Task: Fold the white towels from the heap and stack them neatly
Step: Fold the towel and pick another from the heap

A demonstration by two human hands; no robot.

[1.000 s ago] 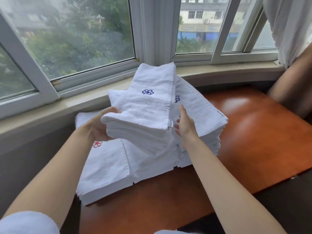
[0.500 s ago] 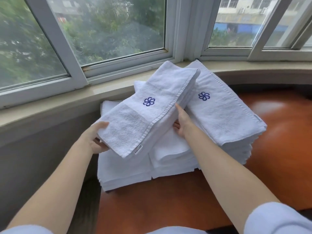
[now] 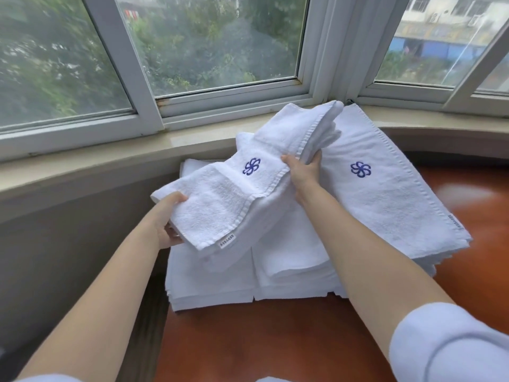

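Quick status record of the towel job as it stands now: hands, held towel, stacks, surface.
left hand: grips the near end of the held towel
right hand: grips the held towel's right edge, beside its blue logo
held towel: folded, lifted, tilted over the low stacks
right stack: folded towels, blue logo on top
low stacks: flat folded towels, under the held towel
table: reddish wood, below the window sill
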